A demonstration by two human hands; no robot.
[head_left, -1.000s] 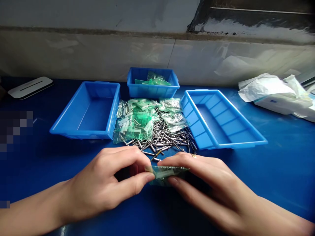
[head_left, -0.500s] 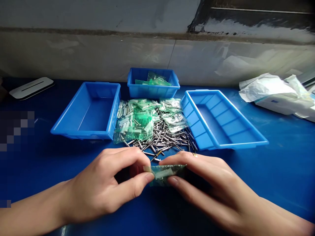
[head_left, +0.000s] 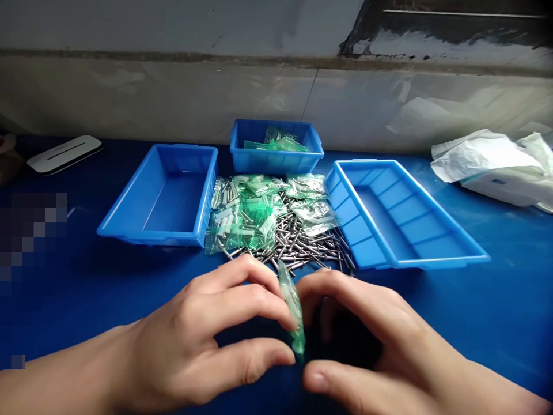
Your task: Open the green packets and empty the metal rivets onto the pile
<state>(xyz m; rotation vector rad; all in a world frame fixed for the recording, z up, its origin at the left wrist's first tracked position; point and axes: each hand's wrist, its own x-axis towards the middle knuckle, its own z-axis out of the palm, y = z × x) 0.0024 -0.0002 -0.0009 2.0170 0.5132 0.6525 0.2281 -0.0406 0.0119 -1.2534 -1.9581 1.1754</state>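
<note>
A small green clear plastic packet (head_left: pixel 292 305) stands on edge between my two hands, above the blue table in front of a heap of metal screws (head_left: pixel 294 245). My left hand (head_left: pixel 216 328) holds the packet from the left, its fingertips on the packet's side and its thumb near the lower end. On the other side, my right hand (head_left: pixel 375 334) has its thumb and fingers spread apart, its index finger beside the packet. Similar green packets (head_left: pixel 254 210) with white and metal pieces inside lie on the heap.
Blue bins stand around the heap: a left bin (head_left: pixel 151 235), a right bin (head_left: pixel 436 262) and a back bin (head_left: pixel 276 161) with green packets inside. A white flat device (head_left: pixel 64 154) lies at the far left. White crumpled paper (head_left: pixel 484 155) sits far right.
The packet has turned from lying flat and sideways to standing on edge. My right thumb has come off it and dropped away from the fingers. The view has shifted slightly left.
</note>
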